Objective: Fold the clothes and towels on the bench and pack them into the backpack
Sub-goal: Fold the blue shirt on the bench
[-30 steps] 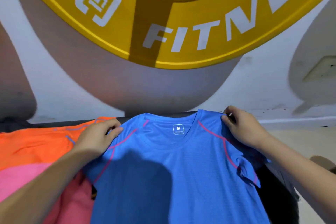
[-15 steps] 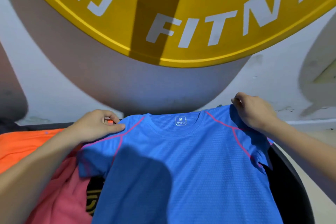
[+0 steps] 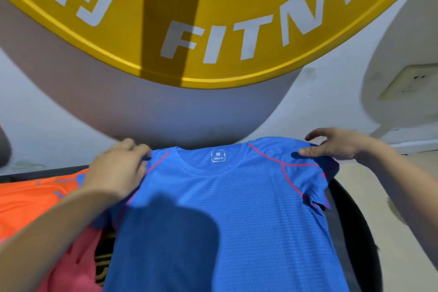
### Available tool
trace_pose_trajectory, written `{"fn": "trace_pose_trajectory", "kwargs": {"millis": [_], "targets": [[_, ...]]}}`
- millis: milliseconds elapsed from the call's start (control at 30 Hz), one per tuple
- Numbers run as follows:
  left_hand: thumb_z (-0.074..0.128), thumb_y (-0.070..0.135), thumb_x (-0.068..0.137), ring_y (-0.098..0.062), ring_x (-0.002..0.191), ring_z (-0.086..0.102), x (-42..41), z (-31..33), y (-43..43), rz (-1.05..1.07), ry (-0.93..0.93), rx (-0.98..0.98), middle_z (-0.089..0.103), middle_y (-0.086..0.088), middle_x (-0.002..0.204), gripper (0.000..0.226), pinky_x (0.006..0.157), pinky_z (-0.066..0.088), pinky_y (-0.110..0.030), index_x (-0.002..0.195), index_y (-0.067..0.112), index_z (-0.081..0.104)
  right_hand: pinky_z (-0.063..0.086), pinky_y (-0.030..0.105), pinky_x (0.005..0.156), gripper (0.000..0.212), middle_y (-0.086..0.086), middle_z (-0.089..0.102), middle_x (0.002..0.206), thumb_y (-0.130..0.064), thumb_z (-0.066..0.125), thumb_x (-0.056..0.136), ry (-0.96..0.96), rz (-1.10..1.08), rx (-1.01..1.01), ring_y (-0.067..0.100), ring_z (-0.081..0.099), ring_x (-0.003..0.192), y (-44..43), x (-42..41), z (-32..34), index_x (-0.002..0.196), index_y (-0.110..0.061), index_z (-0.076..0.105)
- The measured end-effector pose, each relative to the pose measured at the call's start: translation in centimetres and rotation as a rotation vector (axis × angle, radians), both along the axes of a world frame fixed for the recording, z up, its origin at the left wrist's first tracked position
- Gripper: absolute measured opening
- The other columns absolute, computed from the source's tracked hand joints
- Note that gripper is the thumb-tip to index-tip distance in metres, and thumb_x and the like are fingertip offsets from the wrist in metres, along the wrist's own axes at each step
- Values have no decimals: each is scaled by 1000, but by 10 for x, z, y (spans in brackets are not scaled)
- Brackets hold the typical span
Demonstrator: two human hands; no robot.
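Blue shirt point(image 3: 237, 208) is now spread flatter on bench point(image 3: 350, 220), pinched by left hand point(image 3: 116, 170), merely touched by parted right hand point(image 3: 336, 144); nothing is folded or packed.

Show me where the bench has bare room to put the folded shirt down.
One usable patch: the bare black bench strip between the blue shirt sleeve and the bench's right edge. A thin sliver shows behind the orange shirt. The left side is crowded: orange shirt, pink garment and the left hand meet the blue shirt.
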State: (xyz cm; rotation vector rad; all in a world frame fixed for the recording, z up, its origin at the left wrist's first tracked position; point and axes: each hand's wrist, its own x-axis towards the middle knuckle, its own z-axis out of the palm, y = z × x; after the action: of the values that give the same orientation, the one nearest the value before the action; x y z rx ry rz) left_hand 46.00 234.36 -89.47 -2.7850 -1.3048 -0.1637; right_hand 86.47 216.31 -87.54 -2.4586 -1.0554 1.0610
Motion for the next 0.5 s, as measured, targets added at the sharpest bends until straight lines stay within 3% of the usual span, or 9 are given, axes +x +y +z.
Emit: {"fn": "trace_pose_trajectory", "kwargs": {"millis": [100,200,267,333,433,500], "targets": [[42,30,83,-20,78,60,56,17,-52,-404,-14,-36,56,6,81,20,59,50,-32,87,29,62,38,25,63,59,0,67,91,-39,84,62,337,-196,72,13,54,80,-30,11,-9,114,-25,61],[35,28,93,-19,96,53,124,27,-114,-602,97,-113,54,5,101,26,71,49,-34,109,28,56,38,26,66,45,-1,67,82,-13,73,80,534,-307,208,10,56,68,-53,19,-24,121,-25,58],[38,26,97,-22,109,45,165,27,-153,-609,173,-200,47,0,116,28,78,46,-38,124,24,46,35,24,60,41,1,65,72,-3,66,85,595,-377,298,8,56,58,-61,19,-33,122,-20,58],[46,27,94,-25,107,45,196,16,-180,-605,123,-199,45,-3,118,36,68,41,-37,129,22,38,30,22,51,34,5,61,67,3,61,88,571,-456,392,10,53,51,-62,14,-43,119,-11,58],[68,40,69,-17,79,56,220,-10,-196,-517,39,-92,53,4,95,56,48,25,-25,118,25,48,31,22,45,23,6,53,60,4,51,91,457,-542,503,13,44,47,-58,10,-49,110,-6,59],[72,42,52,-11,61,55,228,-19,-199,-446,24,-51,53,9,76,51,41,19,-19,99,28,59,35,23,46,23,5,48,60,3,43,94,452,-575,564,13,41,45,-54,9,-51,108,-10,56]]}}
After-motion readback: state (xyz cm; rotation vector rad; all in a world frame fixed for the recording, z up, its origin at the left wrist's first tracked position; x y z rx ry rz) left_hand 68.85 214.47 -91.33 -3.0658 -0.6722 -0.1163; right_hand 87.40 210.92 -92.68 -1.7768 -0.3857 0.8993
